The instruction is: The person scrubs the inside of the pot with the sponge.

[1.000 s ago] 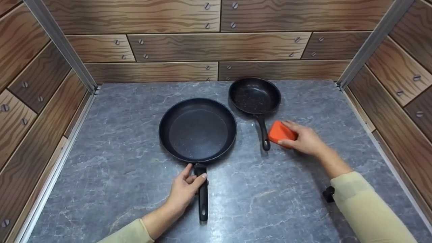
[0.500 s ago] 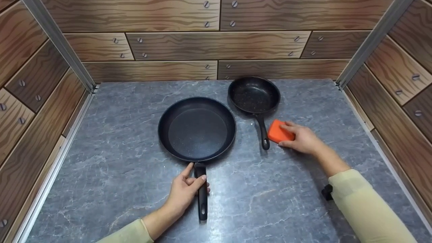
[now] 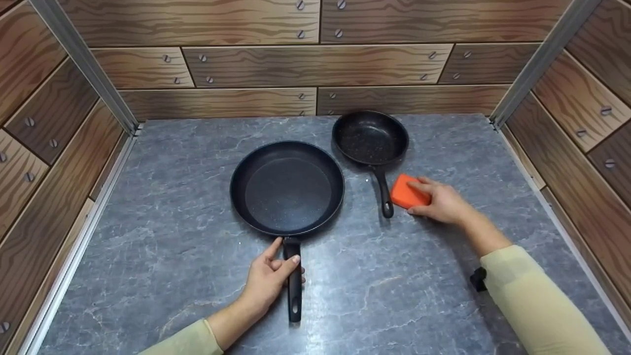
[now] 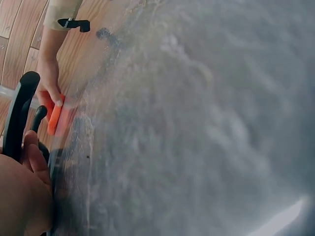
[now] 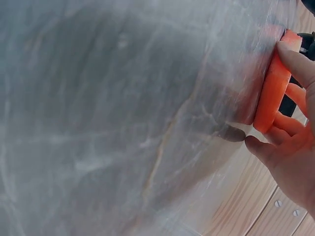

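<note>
A large black frying pan lies flat on the table, its handle pointing toward me. My left hand grips that handle, thumb on top and index finger reaching to the pan's rim. Further back on the right is a smaller speckled frying pan. An orange sponge lies beside the small pan's handle. My right hand holds the sponge between thumb and fingers, with a finger lying on its top. In the right wrist view, the sponge stays down on the tabletop.
The grey marbled tabletop is enclosed by wood-patterned walls at the back and sides. Metal corner posts stand at the rear corners. A black wrist mount sits at the right sleeve.
The right hand's fingers have shifted slightly on the sponge, one now lying more over its top. Left hand and both pans keep their places; the head view has drifted a little.
</note>
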Motion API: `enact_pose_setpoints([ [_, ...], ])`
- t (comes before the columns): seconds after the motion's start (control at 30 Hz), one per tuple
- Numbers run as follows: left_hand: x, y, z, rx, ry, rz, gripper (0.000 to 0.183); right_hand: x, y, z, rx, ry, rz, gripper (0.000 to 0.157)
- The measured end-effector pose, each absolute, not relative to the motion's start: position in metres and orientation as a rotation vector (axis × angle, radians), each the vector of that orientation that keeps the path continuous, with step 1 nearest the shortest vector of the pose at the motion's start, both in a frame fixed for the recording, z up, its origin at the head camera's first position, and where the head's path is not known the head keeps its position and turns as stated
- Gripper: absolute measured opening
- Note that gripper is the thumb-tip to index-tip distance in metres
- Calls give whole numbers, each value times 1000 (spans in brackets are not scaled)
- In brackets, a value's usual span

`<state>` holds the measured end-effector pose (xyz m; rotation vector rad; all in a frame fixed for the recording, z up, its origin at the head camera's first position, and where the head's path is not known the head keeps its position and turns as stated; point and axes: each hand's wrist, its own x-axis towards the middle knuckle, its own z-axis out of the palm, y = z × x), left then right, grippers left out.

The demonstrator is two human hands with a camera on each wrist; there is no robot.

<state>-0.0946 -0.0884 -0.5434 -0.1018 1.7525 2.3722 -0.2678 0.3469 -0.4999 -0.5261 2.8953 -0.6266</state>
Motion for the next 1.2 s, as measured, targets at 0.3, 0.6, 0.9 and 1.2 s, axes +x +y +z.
enact_pose_setpoints([
  [0.3, -94, -91, -543, -107, 1722, 2376, 85, -269, 350, -496, -532, 3003, -727, 79],
  [0.6, -95, -92, -545, -107, 1678, 2403, 86, -265, 339, -459, -567, 3158, -793, 74],
  [0.9, -98, -95, -552, -41, 1711, 2372, 86, -263, 297, -425, -737, 3167, -846, 69],
  [1.2, -97, -96, -553, -60, 1702, 2367, 87, -264, 238, -419, -1008, 3066, -753, 69],
])
